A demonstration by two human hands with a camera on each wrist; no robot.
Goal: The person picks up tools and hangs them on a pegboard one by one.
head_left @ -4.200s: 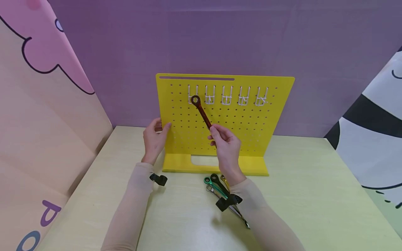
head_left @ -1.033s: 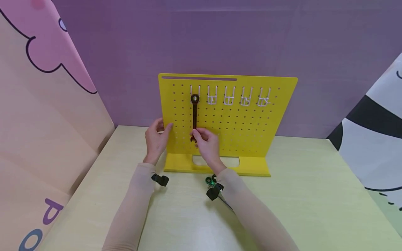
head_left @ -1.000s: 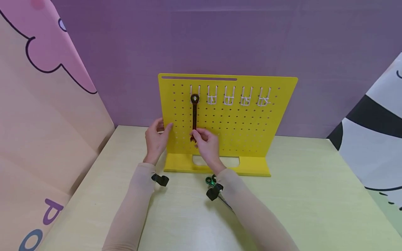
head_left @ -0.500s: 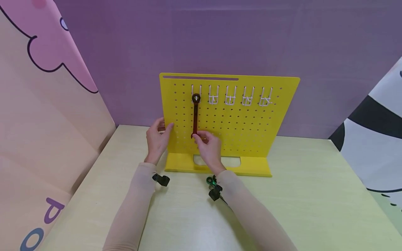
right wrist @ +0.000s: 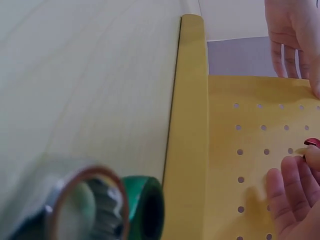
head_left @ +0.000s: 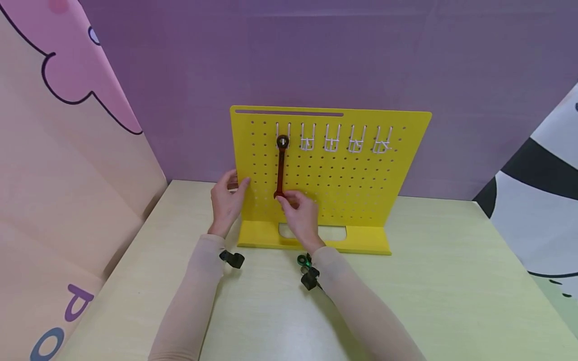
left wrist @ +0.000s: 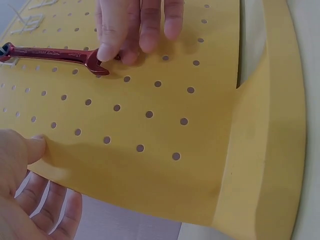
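Observation:
A dark red combination wrench (head_left: 281, 170) stands upright against a yellow pegboard (head_left: 334, 190), its ring end over the leftmost white hook (head_left: 289, 131). My right hand (head_left: 301, 213) pinches its lower, open end; in the left wrist view the thumb overlaps the wrench (left wrist: 55, 54) right at that end. My left hand (head_left: 228, 200) grips the pegboard's left edge, thumb on the front face and fingers behind it, as the left hand (left wrist: 25, 185) also shows in its wrist view.
Several white double hooks (head_left: 331, 138) line the board's upper part to the right. More wrenches lie on the table under my right forearm, mostly hidden; a green ring end (head_left: 302, 260) shows, and a green wrench (right wrist: 145, 207) looms in the right wrist view. A purple wall (head_left: 334, 55) rises behind.
The wrench has gone from tilted in front of the board to upright with its ring at the leftmost hook. My right hand has moved left and its hold sits lower. The left hand stays.

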